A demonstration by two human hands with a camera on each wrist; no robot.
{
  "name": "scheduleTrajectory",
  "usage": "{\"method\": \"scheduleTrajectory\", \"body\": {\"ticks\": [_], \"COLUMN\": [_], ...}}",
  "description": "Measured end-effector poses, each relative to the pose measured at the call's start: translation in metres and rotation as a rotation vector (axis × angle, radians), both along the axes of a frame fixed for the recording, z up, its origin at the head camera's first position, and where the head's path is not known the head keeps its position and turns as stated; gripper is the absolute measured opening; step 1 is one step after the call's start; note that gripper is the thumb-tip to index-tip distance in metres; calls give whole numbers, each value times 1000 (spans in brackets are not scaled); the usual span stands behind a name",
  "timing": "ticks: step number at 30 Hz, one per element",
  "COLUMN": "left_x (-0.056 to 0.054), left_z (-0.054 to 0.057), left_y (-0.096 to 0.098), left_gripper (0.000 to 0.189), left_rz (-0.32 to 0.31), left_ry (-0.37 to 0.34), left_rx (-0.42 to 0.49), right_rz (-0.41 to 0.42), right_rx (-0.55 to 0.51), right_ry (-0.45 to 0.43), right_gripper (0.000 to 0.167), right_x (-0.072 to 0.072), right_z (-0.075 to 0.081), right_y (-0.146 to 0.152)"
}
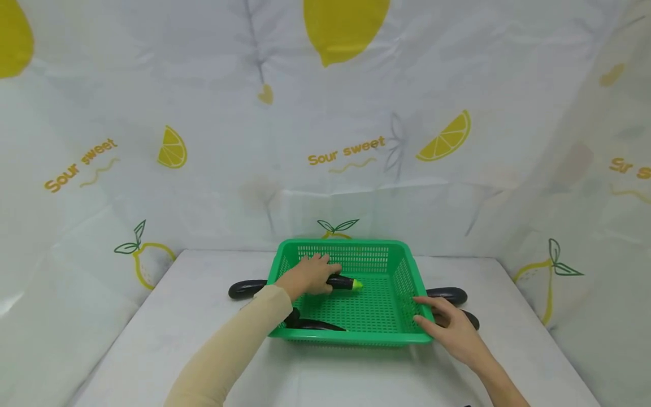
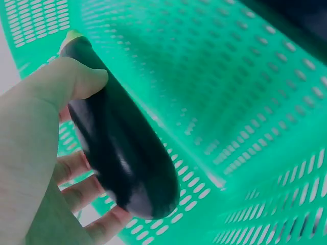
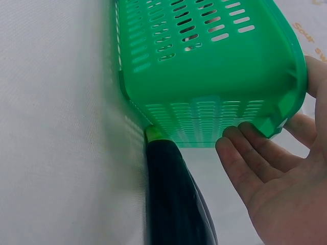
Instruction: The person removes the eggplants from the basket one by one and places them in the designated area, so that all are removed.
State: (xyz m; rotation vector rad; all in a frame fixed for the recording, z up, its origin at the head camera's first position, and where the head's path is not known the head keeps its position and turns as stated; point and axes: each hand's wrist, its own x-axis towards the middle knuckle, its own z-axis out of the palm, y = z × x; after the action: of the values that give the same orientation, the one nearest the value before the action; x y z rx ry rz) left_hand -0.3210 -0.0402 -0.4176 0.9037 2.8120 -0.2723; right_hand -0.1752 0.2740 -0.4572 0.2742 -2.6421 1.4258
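Observation:
Inside the green basket (image 1: 351, 337), my left hand (image 1: 311, 275) holds a dark eggplant (image 1: 342, 282) with a pale green tip. The left wrist view shows the thumb across this eggplant (image 2: 125, 148) and the fingers beneath it, close to the basket's perforated wall. At the basket's right front corner, my right hand (image 1: 452, 329) grips the rim, some fingertips over the edge. From the right wrist view, its other fingers (image 3: 255, 155) lie along the outside of the basket (image 3: 214, 66). A further eggplant (image 1: 317, 324) lies by the front wall, partly hidden.
Left of the basket lies an eggplant (image 1: 247, 289). On the right are an eggplant (image 1: 447, 295) and another eggplant (image 1: 471, 320) partly behind my right hand. A white sheet with lemon prints (image 1: 229, 186) hangs behind and beside the white table (image 1: 152, 339).

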Motion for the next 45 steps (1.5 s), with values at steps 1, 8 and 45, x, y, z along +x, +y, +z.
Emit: {"method": "scheduleTrajectory", "body": {"ticks": [1, 8, 45], "left_x": [1, 7, 67], "left_z": [4, 29, 73], "left_y": [0, -8, -146], "left_gripper": [46, 45, 39], "left_rz": [-4, -20, -51], "left_ry": [10, 64, 321], "left_rx": [4, 29, 440], "right_rz": [1, 3, 6], "right_rx": [1, 2, 14], "right_ry": [2, -3, -3], "right_gripper": [46, 47, 46], "right_x": [0, -1, 1], "right_z": [0, 2, 2], "right_y": [0, -1, -1]}}
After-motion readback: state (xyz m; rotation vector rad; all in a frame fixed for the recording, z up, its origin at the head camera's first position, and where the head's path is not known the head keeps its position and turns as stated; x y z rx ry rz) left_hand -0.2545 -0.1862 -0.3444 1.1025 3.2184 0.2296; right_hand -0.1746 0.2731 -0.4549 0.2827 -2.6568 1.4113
